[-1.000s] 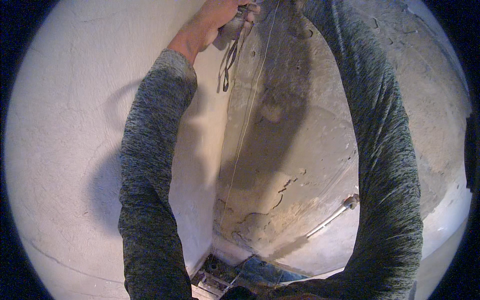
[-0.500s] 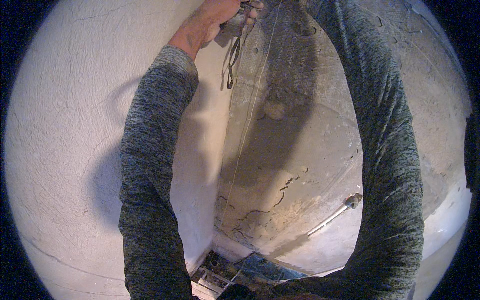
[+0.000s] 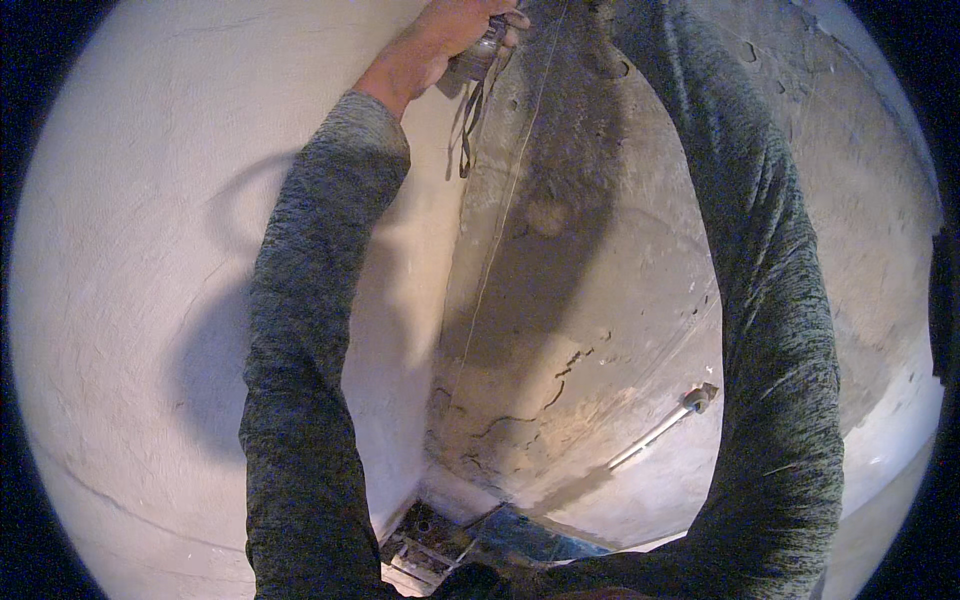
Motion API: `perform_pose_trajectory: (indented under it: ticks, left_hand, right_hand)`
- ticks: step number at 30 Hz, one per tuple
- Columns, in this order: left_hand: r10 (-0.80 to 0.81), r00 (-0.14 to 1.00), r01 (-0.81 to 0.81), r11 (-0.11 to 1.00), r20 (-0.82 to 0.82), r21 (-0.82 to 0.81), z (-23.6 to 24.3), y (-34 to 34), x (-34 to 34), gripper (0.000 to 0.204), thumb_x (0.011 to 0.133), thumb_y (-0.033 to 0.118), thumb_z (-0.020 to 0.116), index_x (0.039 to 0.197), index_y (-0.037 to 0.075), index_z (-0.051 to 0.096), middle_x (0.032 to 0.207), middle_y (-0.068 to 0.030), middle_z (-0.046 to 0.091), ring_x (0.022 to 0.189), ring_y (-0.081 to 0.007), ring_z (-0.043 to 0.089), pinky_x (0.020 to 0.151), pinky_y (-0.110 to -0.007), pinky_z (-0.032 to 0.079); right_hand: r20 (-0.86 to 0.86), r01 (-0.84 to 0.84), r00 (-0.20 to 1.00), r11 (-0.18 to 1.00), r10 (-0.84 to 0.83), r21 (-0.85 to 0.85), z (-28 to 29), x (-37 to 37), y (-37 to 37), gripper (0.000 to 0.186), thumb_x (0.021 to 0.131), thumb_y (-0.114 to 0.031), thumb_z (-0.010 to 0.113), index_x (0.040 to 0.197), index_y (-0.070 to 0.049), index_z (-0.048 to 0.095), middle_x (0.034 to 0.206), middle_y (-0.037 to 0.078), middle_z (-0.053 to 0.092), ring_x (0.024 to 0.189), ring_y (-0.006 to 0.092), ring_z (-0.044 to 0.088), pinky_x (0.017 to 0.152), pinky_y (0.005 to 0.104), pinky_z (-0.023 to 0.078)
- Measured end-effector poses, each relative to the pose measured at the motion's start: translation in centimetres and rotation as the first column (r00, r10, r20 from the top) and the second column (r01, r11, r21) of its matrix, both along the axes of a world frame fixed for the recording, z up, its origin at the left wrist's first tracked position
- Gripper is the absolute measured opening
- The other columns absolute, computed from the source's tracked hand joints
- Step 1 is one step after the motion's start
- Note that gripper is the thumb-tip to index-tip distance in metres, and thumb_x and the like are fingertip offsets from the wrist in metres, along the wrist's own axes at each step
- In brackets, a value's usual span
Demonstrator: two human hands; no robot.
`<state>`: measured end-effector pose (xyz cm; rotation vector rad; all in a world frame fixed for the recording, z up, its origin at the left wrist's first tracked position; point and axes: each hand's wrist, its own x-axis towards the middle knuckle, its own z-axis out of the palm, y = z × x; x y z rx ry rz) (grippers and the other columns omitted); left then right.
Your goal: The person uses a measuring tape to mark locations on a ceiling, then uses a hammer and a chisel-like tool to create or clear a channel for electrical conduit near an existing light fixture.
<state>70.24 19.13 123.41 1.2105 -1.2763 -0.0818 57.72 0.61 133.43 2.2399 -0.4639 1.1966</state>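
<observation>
High in the picture my left hand (image 3: 455, 40) is closed on a dark metallic tool (image 3: 482, 50), held near the corner where the smooth pale wall meets the rough grey plastered wall; whether it touches either surface I cannot tell. A thin dark strap (image 3: 470, 125) hangs below the tool. My right sleeve (image 3: 760, 300) runs up along the right side and out at the top edge, so my right hand is out of sight. A thin pale line (image 3: 505, 200) runs down the grey wall beside the strap.
The pale wall (image 3: 130, 300) fills the left; the grey wall (image 3: 570, 300) has cracks, small holes and darker patches. A short white pipe (image 3: 650, 435) with a fitting is at the lower right. At the bottom between my arms are a blue-grey surface (image 3: 540, 530) and pale slats (image 3: 420, 560).
My left hand and forearm have shifted a little to the right, still gripping the tool. My right arm has stayed almost in place.
</observation>
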Motion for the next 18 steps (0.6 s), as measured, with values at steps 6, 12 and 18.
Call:
perform_pose_trajectory:
  ticks: [6,12,18]
  left_hand:
    - [-0.087,0.995,0.086,0.996,-0.047,-0.017,-0.1,-1.1,-0.1,0.035,0.1,0.032,0.048,0.1,0.004,0.068,0.087,-0.0048,0.063,0.073,-0.0164,0.056,0.061,-0.032,0.048]
    - [-0.19,0.979,0.178,0.971,-0.07,-0.157,-0.5,-2.9,-0.3,0.031,0.096,0.032,0.053,0.094,0.005,0.069,0.074,-0.0035,0.064,0.064,-0.0176,0.058,0.06,-0.031,0.051]
    - [-0.283,0.958,0.283,0.959,-0.036,-0.018,-2.0,-7.9,4.0,0.036,0.097,0.036,0.055,0.099,0.002,0.066,0.075,-0.0018,0.064,0.061,-0.0113,0.058,0.055,-0.027,0.048]
  right_hand:
    - [0.003,0.03,1.0,0.999,-0.03,-0.025,-0.1,-1.3,-0.3,0.014,0.086,-0.018,0.059,0.085,-0.006,0.066,0.085,0.013,0.066,0.076,0.0287,0.063,0.065,0.041,0.048]
    - [0.019,-0.029,0.999,0.998,0.03,-0.055,-0.4,-1.6,-1.0,0.013,0.086,-0.017,0.059,0.083,-0.007,0.066,0.083,0.011,0.067,0.074,0.0275,0.063,0.064,0.0405,0.048]
    - [0.081,-0.205,0.975,0.977,0.208,-0.051,-2.7,-1.3,-1.3,0.012,0.085,-0.017,0.06,0.081,-0.007,0.066,0.082,0.01,0.067,0.073,0.0264,0.063,0.063,0.04,0.048]
